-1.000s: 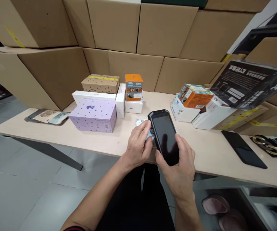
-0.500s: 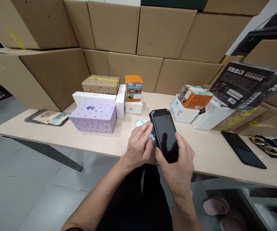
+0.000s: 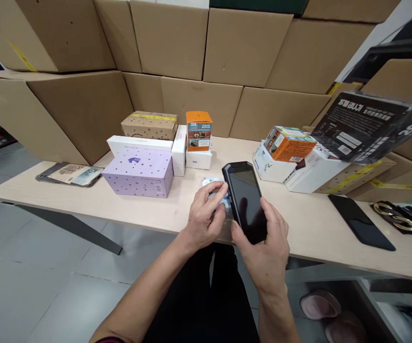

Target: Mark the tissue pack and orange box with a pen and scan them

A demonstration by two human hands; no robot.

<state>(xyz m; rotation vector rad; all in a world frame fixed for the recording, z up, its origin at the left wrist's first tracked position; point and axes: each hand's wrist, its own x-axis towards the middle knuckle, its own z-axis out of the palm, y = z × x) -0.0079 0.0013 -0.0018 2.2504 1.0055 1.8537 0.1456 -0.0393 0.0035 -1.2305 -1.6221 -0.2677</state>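
A thick black phone [image 3: 244, 197] with a dark screen is held over the front edge of the pale table [image 3: 84, 202]. My right hand [image 3: 266, 247] grips its lower end, thumb on the screen. My left hand [image 3: 206, 216] is curled at the phone's left side, fingertips touching its edge. A small white and blue card or packet [image 3: 211, 182] lies on the table partly hidden behind my left fingers.
A lilac box [image 3: 139, 172], white boxes [image 3: 179, 148] and an orange box [image 3: 199, 130] stand at the back left. An orange box [image 3: 289, 142] lies on white boxes at right. A flat black phone [image 3: 361, 222] and black item with gold rings [image 3: 399, 217] lie far right. Cardboard cartons [image 3: 206, 43] line the back.
My left fingers have shifted slightly along the phone's left edge, uncovering more of the small card. The phone stays in nearly the same place.
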